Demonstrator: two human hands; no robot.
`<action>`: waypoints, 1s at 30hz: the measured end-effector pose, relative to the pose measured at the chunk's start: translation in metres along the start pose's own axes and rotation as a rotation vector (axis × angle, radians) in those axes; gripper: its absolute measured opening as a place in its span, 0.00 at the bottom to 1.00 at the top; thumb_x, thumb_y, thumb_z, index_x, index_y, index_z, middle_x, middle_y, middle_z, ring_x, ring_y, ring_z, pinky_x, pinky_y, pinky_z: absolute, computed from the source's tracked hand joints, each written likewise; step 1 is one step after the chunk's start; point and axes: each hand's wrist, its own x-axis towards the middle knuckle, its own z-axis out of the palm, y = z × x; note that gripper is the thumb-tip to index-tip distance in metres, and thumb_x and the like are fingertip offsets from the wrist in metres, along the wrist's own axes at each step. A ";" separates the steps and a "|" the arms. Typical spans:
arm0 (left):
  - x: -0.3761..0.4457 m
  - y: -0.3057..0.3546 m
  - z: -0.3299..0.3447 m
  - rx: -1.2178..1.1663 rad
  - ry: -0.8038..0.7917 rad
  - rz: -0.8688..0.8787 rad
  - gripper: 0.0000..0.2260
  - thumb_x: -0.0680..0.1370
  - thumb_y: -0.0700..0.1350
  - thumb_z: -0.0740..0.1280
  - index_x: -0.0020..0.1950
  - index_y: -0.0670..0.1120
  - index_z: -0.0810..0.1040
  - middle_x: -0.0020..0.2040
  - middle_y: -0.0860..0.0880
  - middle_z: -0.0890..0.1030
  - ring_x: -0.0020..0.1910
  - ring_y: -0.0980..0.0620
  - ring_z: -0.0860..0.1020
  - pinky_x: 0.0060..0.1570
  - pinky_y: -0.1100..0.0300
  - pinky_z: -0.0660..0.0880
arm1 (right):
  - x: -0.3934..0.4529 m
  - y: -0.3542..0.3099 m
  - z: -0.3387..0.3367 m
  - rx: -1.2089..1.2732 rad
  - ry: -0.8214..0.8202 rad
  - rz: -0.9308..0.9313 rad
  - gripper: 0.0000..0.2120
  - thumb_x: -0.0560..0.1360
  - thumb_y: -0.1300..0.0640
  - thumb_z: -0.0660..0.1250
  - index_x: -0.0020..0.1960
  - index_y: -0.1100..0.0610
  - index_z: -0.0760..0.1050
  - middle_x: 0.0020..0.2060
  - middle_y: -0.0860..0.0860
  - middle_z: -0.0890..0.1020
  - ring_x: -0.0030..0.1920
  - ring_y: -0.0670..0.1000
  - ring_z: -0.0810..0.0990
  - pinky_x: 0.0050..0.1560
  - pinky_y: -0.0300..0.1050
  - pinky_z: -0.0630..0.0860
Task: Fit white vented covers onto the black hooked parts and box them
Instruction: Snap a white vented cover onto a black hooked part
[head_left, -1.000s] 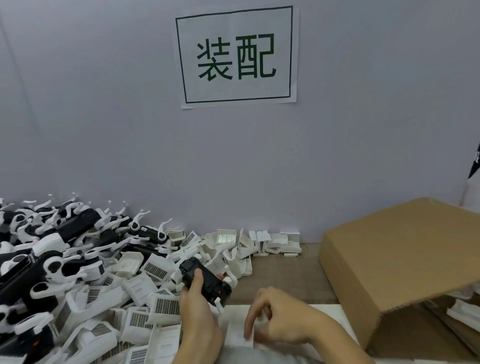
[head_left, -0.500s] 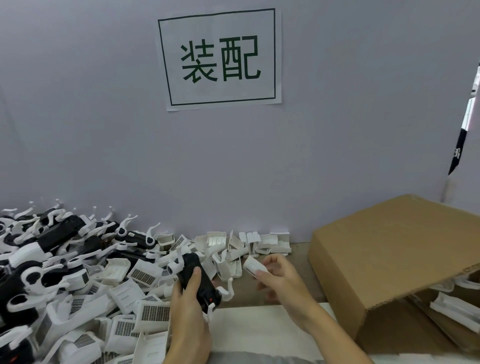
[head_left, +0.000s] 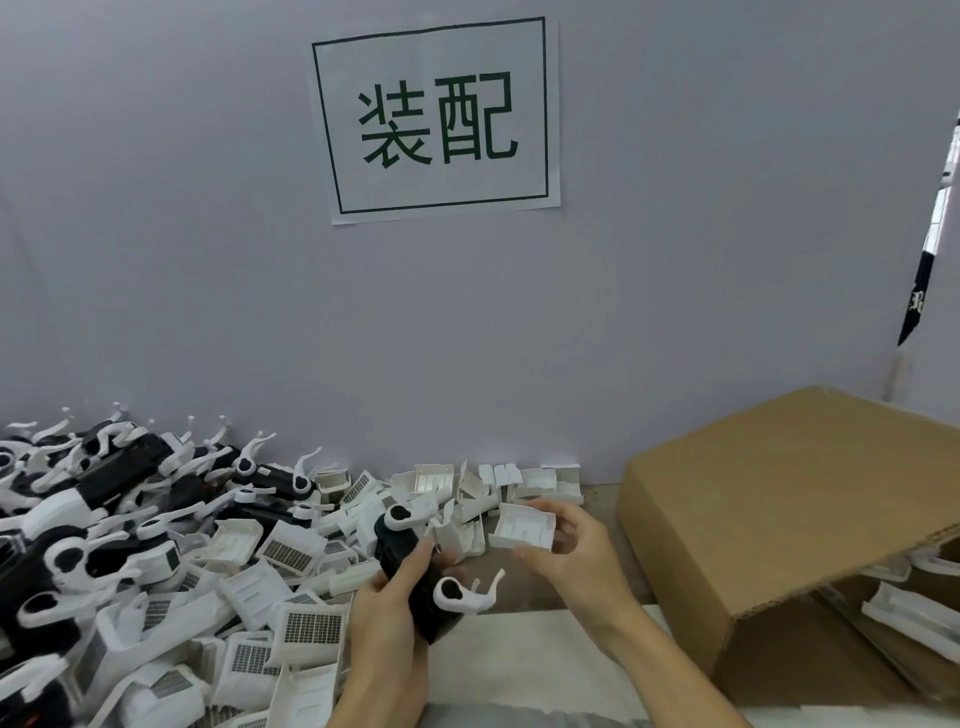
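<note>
Head view: the right hand is now holding a white cover, lifted from the table, fingers curled around it. The left hand is gripping the black hooked part just beside it. Fitting appears imminent; the box is waiting at right.

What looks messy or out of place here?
The cardboard box lies tipped on its side, with white parts inside. Loose parts are heaped in a jumbled pile on the left.

Matt corrugated cardboard box
</note>
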 end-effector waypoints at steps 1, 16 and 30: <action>0.001 -0.001 0.000 0.046 0.024 0.028 0.12 0.72 0.44 0.74 0.46 0.35 0.82 0.38 0.40 0.85 0.33 0.45 0.83 0.28 0.56 0.80 | 0.000 0.000 0.000 0.032 -0.003 0.013 0.19 0.70 0.66 0.76 0.57 0.52 0.77 0.52 0.48 0.84 0.53 0.49 0.82 0.46 0.40 0.79; 0.002 -0.007 0.003 0.097 -0.037 0.095 0.14 0.82 0.47 0.62 0.59 0.40 0.82 0.48 0.38 0.86 0.42 0.45 0.86 0.36 0.55 0.79 | -0.022 -0.023 0.036 0.030 -0.143 -0.173 0.05 0.80 0.54 0.67 0.56 0.50 0.79 0.42 0.52 0.86 0.41 0.52 0.86 0.34 0.44 0.81; 0.013 -0.018 0.001 0.177 0.095 0.137 0.17 0.82 0.46 0.65 0.60 0.32 0.76 0.44 0.37 0.83 0.40 0.43 0.81 0.35 0.54 0.77 | -0.019 -0.005 0.043 -0.577 -0.101 -0.488 0.13 0.82 0.49 0.60 0.50 0.50 0.82 0.43 0.40 0.74 0.43 0.40 0.74 0.42 0.31 0.69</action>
